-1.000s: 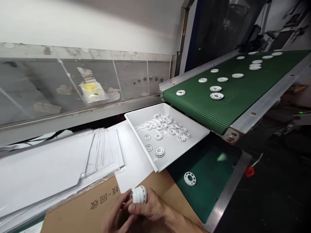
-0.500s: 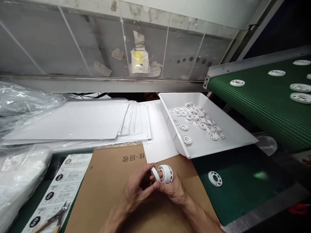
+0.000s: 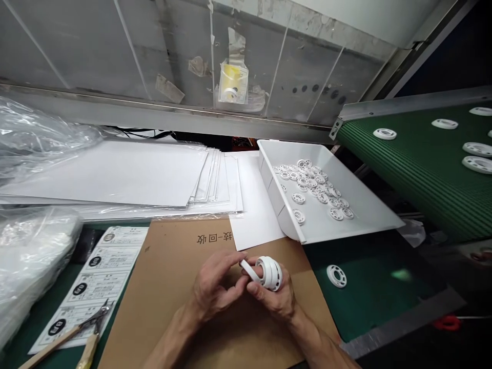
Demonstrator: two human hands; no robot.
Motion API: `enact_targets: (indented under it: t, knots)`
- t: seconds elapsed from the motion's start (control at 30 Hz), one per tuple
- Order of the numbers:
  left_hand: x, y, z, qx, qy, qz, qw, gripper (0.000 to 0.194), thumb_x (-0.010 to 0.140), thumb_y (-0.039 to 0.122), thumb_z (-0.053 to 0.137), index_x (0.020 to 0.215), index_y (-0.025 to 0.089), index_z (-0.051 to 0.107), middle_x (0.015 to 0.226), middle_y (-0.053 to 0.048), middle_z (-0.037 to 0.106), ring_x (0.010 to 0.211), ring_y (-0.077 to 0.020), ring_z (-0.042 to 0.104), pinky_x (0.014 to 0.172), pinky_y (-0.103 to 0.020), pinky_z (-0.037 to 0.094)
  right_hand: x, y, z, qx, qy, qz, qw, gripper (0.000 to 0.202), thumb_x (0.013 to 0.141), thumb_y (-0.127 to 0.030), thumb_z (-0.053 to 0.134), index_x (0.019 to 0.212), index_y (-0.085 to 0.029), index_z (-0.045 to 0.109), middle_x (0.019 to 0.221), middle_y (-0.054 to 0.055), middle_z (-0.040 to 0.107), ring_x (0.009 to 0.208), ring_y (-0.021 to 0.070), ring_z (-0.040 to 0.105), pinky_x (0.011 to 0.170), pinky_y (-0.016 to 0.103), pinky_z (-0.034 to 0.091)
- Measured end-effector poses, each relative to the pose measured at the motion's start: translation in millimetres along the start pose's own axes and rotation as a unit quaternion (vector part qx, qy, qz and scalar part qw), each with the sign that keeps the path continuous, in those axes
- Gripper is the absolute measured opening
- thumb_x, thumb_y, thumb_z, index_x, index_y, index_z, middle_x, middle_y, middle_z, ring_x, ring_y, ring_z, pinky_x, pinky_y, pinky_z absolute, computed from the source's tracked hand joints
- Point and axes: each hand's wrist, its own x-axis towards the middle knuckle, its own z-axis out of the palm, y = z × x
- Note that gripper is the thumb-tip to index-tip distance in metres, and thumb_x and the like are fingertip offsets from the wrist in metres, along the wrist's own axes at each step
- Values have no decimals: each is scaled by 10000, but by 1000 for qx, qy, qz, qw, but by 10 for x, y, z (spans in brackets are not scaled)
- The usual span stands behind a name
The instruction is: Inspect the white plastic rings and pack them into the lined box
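Note:
Over the brown cardboard sheet [image 3: 177, 287], my left hand [image 3: 217, 284] pinches a single white plastic ring [image 3: 249, 270] between thumb and fingers, tilted on edge. Just right of it, my right hand [image 3: 282, 300] is wrapped round a short stack of similar white rings [image 3: 270, 273] with slots in their faces. One finger passes through the stack's centre hole. The single ring is close against the stack's left end; whether they touch I cannot tell. Another loose white ring [image 3: 336, 276] lies flat on the dark green surface to the right.
A white tray [image 3: 369, 225] with many rings stands behind my hands. More rings lie on a green conveyor belt [image 3: 418, 169] at right. White sheets [image 3: 115, 174], plastic bags [image 3: 34, 261], a label sheet [image 3: 103, 271] and wooden-handled pliers [image 3: 90, 328] occupy the left.
The view has tilted and shifted slightly. My left hand has opened its hold a little around the single ring, which leans more; my right hand still grips the stack.

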Motion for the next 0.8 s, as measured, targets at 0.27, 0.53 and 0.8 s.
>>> enact_targets:
  t: [0.27,0.53,0.8]
  knots:
    - [32,65,-34,-78,4,-3,997,361,929,94,655,1268,220,650,972,-56,764,857,-166,720,773,-252,596,22,150,87,200,87,86,972,312,878,-489,793,1016,-209,799,767,37,687,577,154,614,513,272,501]
    - [21,59,-42,-113,11,3,993,369,927,162,721,1289,182,654,963,-61,764,842,-165,709,780,-264,584,55,233,49,217,149,97,960,233,825,-408,864,918,-203,800,879,27,690,600,121,603,518,243,490]
    - [-18,30,-10,-141,1,-18,990,574,897,401,787,1416,229,612,1086,-72,793,894,-163,745,859,-251,616,53,170,49,268,94,119,951,239,864,-385,833,810,-189,708,772,-5,640,664,127,535,619,251,451]
